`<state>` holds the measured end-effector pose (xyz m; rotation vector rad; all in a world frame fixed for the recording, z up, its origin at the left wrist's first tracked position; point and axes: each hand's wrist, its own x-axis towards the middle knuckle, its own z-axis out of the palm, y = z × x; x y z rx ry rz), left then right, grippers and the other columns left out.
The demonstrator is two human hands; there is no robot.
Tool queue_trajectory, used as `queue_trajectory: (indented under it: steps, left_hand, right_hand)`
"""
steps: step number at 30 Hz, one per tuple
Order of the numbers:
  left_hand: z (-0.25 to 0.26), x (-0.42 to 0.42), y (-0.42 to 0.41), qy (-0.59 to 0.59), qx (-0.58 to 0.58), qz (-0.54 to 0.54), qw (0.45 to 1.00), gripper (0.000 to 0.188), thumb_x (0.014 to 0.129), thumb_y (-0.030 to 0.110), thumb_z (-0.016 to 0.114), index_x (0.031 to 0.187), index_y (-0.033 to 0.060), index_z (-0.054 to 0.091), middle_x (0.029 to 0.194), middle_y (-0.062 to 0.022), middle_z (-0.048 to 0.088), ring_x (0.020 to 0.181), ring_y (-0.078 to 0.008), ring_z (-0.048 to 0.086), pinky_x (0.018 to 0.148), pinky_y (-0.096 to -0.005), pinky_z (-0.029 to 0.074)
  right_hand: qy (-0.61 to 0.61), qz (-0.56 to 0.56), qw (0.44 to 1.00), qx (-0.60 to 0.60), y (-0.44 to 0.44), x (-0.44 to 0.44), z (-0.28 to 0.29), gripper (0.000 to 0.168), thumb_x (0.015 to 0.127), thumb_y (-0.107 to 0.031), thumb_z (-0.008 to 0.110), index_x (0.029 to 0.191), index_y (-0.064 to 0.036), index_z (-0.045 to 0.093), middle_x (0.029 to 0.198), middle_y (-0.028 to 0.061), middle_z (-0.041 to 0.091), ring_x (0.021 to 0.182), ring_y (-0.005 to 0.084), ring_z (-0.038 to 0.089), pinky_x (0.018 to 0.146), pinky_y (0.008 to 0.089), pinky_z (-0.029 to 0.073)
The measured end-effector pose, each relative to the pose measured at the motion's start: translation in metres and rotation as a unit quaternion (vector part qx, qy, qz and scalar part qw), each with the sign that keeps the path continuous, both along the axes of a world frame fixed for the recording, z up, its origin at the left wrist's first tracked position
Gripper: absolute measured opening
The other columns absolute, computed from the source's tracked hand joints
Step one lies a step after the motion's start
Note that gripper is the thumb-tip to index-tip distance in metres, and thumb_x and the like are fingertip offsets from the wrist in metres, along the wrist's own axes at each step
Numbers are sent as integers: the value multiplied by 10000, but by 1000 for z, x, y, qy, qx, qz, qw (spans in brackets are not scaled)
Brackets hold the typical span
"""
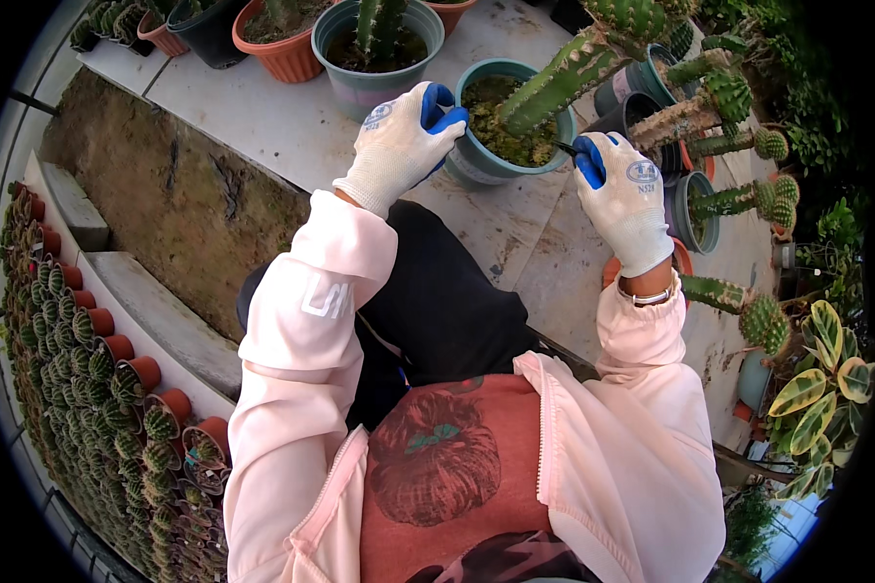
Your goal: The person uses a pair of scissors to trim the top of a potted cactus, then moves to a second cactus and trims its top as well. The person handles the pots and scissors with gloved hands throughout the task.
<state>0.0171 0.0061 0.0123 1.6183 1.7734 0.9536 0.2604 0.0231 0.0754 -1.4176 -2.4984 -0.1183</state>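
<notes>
A teal plastic pot (pixel 474 164) stands before me, with a thick ribbed grafted cactus (pixel 554 91) leaning right out of it. Moss and small weeds (pixel 514 149) cover its soil. My left hand (pixel 408 138), in a white knit glove with blue-coated fingers, is at the pot's left rim with its fingers curled; whether it grips the rim is unclear. At the right rim, my right hand (pixel 620 189), gloved alike, pinches a slim dark pointed tool (pixel 566 148). The tool's tip reaches over the soil's edge, and most of its length is hidden in the fist.
More potted cacti line the back, among them a teal pot (pixel 375 87) and an orange pot (pixel 281 47). Grafted cacti (pixel 729 200) lean outward on the right. Beyond a bare soil strip (pixel 160 189) and concrete blocks (pixel 168 313), many small cacti (pixel 80 379) fill the left.
</notes>
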Motion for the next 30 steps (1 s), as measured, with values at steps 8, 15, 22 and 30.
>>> queue_trajectory:
  steps: [8,15,22,30]
  left_hand:
    - [-14,5,6,-29,-26,19,999,447,821,370,641,1134,57,574,1014,-130,655,918,-250,644,818,-352,497]
    - [-24,15,20,-89,-30,21,995,419,787,372,639,1067,62,602,975,-147,659,964,-312,625,848,-394,480]
    - [-16,5,37,0,-29,28,999,472,786,337,615,1169,62,601,1029,-143,671,970,-290,634,882,-360,476]
    - [-26,6,48,63,35,78,994,484,809,338,606,1230,105,566,1125,-139,641,1046,-307,605,933,-382,458]
  right_hand:
    - [-31,-3,999,14,7,-8,2,167,798,-160,622,938,-82,575,863,143,576,804,346,599,672,436,480]
    - [23,22,999,3,9,7,5,233,794,-146,632,1013,-79,586,919,150,590,836,355,593,717,428,475]
    - [-8,10,1000,-20,17,23,12,312,788,-137,638,1089,-75,585,1048,159,599,952,360,583,819,421,475]
    - [49,-2,993,-109,40,39,11,351,785,-183,648,1117,-84,591,1114,151,601,1000,358,573,862,423,464]
